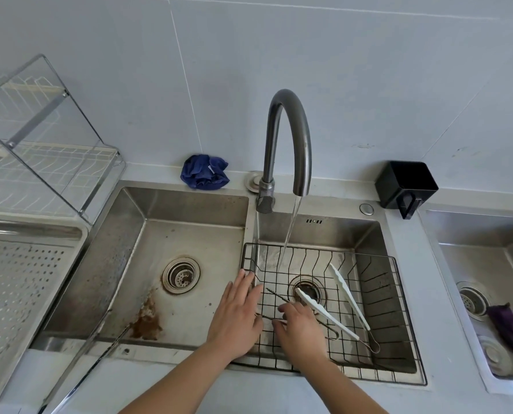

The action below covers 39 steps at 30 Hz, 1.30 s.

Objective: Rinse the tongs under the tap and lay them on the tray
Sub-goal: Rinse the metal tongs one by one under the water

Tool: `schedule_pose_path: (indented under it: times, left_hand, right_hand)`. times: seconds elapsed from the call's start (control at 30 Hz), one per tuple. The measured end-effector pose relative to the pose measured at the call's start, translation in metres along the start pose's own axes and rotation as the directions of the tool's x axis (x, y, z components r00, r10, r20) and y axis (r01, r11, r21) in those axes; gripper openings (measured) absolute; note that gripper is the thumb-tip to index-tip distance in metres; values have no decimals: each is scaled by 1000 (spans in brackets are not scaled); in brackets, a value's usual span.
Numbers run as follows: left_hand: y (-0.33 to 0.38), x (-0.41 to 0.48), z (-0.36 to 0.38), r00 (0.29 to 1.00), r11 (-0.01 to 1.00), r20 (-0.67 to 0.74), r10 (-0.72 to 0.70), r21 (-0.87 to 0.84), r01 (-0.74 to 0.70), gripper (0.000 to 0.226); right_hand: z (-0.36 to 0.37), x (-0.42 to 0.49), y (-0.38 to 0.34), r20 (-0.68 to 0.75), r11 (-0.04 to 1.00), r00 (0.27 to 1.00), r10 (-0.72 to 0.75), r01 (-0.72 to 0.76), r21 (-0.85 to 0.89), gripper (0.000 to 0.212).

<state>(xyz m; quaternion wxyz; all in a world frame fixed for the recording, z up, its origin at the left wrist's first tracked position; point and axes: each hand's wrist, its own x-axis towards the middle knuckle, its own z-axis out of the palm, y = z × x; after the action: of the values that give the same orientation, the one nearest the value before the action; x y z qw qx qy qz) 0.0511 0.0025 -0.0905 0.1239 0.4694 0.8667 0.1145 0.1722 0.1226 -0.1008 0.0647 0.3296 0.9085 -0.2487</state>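
My two hands reach into the wire basket (380, 282) under the running tap (288, 138) — left hand (237, 315) spread flat, right hand (301, 330) pinching thin metal tongs (274, 294); white-tipped tongs (327, 313) lie beside.

Both hands (267, 321) over tongs (297, 312) in basket (398, 309).
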Motion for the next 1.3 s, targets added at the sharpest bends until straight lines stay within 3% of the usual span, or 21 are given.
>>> schedule_pose_path:
  times: [0.2, 0.6, 0.8, 0.9, 1.0, 1.13, 1.3]
  left_hand:
    - [-34, -37, -29, 975, 982, -144, -172, -109, 157, 55]
    - [-102, -109, -82, 840, 859, -304, -450, 110, 500, 49]
    - [-128, -146, -83, 689, 712, -283, -667, 29, 701, 70]
    - [-142, -167, -78, 578, 589, -182, -795, -6, 808, 89]
    - [-149, -178, -74, 502, 504, -51, -863, -32, 863, 84]
    - [-152, -178, -69, 500, 502, -35, -865, -56, 863, 58]
    - [-159, -175, -69, 541, 544, -68, -838, -29, 839, 49]
  right_hand:
    - [6, -4, 3, 23, 998, 999, -39, 40, -50, 35]
    - [12, 1, 4, 64, 979, 988, -142, 149, -138, 39]
    - [13, 1, 7, 51, 984, 989, -141, 146, -107, 38]
    - [15, 2, 9, 45, 986, 990, -137, 141, -90, 39]
    - [16, 3, 10, 41, 988, 990, -135, 138, -75, 40]
    - [17, 3, 11, 44, 989, 990, -136, 138, -60, 40]
    - [17, 5, 11, 51, 990, 991, -126, 129, -61, 41]
